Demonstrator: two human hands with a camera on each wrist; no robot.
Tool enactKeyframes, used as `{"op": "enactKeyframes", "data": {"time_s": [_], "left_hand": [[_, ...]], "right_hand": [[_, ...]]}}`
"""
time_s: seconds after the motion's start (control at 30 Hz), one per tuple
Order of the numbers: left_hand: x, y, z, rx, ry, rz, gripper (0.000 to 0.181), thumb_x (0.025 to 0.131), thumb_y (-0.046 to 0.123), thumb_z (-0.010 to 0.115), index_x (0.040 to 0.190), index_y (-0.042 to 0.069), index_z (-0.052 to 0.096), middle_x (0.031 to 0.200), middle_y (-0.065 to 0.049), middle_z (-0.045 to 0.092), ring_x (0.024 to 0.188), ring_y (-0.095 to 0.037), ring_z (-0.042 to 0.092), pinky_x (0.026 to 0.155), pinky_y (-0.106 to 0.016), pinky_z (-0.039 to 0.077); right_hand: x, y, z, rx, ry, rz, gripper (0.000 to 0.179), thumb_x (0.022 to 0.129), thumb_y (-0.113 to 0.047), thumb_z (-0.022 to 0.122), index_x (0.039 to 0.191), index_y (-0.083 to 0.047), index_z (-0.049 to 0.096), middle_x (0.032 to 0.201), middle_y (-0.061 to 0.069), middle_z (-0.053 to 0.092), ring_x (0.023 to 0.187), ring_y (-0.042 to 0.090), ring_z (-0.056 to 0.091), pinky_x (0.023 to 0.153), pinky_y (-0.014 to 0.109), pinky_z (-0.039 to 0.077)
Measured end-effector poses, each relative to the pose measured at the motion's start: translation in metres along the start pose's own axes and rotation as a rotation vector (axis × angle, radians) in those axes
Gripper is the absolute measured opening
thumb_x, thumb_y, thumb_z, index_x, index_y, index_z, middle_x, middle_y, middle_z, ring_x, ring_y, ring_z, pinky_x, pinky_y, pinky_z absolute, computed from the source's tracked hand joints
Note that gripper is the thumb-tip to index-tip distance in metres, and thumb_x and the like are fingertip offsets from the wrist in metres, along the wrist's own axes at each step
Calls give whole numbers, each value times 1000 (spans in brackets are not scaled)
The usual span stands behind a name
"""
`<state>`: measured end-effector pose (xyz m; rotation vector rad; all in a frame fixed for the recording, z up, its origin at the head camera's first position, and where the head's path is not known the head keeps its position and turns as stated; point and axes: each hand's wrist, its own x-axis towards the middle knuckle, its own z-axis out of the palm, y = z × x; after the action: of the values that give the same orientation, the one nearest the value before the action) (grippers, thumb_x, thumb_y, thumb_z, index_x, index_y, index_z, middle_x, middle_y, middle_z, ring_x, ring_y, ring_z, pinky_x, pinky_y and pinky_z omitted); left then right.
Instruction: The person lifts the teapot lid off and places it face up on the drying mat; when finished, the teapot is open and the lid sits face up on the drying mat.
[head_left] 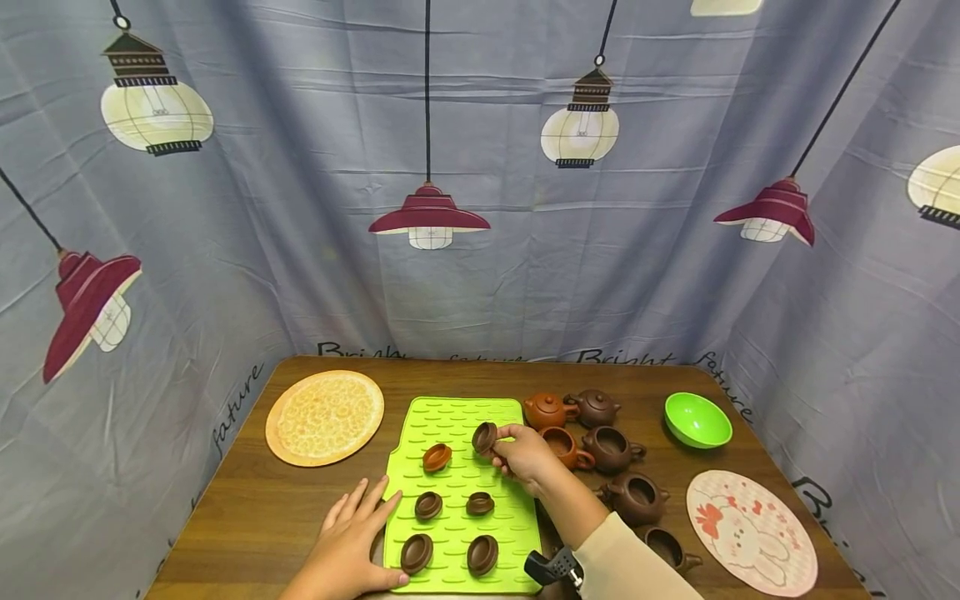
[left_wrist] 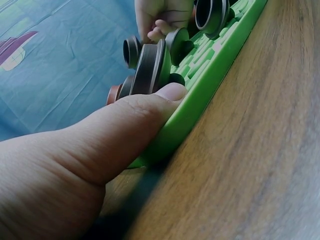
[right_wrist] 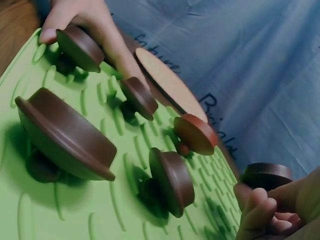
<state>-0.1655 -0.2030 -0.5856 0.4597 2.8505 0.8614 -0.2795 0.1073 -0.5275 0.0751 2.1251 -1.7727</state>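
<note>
My right hand point(head_left: 522, 457) pinches a dark brown teapot lid point(head_left: 485, 437) between thumb and fingers over the upper right of the green mat point(head_left: 457, 417). In the right wrist view the held lid point(right_wrist: 266, 172) shows its side. My left hand point(head_left: 348, 542) rests at the mat's left edge, fingers spread, its thumb on the front corner beside a large brown lid point(head_left: 416, 553). A reddish-brown lid point(head_left: 437, 457), two small brown lids point(head_left: 428, 505) and another large brown lid point(head_left: 482, 555) also lie on the mat, knobs down. The left wrist view shows the thumb point(left_wrist: 172, 92) close to a lid point(left_wrist: 150, 65).
Right of the mat, an orange-brown teapot point(head_left: 547, 411) and a dark teapot point(head_left: 595, 407) wear lids. Several lidless teapots point(head_left: 637, 497) stand nearer. Farther right are a green bowl point(head_left: 697, 421) and a rabbit-print round mat point(head_left: 750, 533). A round tan placemat point(head_left: 325, 417) lies left.
</note>
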Motion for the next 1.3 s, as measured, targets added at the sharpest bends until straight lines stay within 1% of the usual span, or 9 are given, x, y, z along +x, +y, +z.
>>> {"op": "enactKeyframes", "data": {"time_s": [0.13,0.33,0.47,0.53,0.7,0.93,1.13,1.23,1.3], "left_hand": [[0,0,0,-8,2,4,117,67,76,83,162,20,42,175,-10,20,159,-50,13,120,-72,6],[0,0,0,-10,1,12,118,67,77,82,162,20,42,176,-9,20,159,-50,12,120,-71,5],[-1,-1,0,-2,3,8,117,68,78,82,162,20,43,175,-10,21,159,-50,13,120,-71,6],[-1,-1,0,-1,1,1,117,68,77,82,162,20,42,175,-10,21,159,-49,13,120,-72,6],[-1,0,0,-9,-12,-5,118,67,77,82,162,21,42,176,-10,19,159,-50,12,120,-72,6],[0,2,-1,-2,-12,0,118,68,78,81,162,20,42,176,-10,19,159,-49,12,120,-70,5],[0,3,-2,-4,-12,0,118,67,77,82,162,20,43,175,-10,20,159,-50,12,120,-70,5],[0,3,-2,-8,-14,0,118,67,77,82,162,20,42,175,-10,20,159,-50,12,120,-70,5],[0,2,-3,-9,-14,1,118,67,77,82,162,20,42,175,-10,19,159,-50,11,120,-70,5]], "right_hand": [[0,2,5,-101,0,-16,15,108,-8,53,118,-2,63,95,15,72,66,13,58,56,25,43],[0,4,10,-194,-20,-3,10,107,-8,54,110,-3,63,89,14,72,61,13,55,50,23,37],[0,3,12,-228,-27,7,10,108,-9,55,111,-4,63,91,13,74,62,13,56,51,23,37],[0,3,13,-231,-33,10,10,108,-8,55,111,-3,63,90,14,74,61,14,57,53,23,41],[-1,2,15,-218,-71,27,10,106,-1,54,114,0,60,89,17,71,60,14,58,56,24,49],[-4,-1,12,-242,-94,42,17,106,1,51,120,5,60,91,17,72,61,14,60,58,26,52],[-8,-4,11,-268,-94,52,22,105,2,55,126,7,60,91,15,72,62,13,63,62,29,57],[-11,-6,10,-291,-98,37,31,103,1,58,133,9,57,89,14,73,60,13,63,62,30,56],[-14,-7,9,-317,-92,22,39,101,1,60,138,10,53,88,14,74,58,14,62,59,30,53]]}}
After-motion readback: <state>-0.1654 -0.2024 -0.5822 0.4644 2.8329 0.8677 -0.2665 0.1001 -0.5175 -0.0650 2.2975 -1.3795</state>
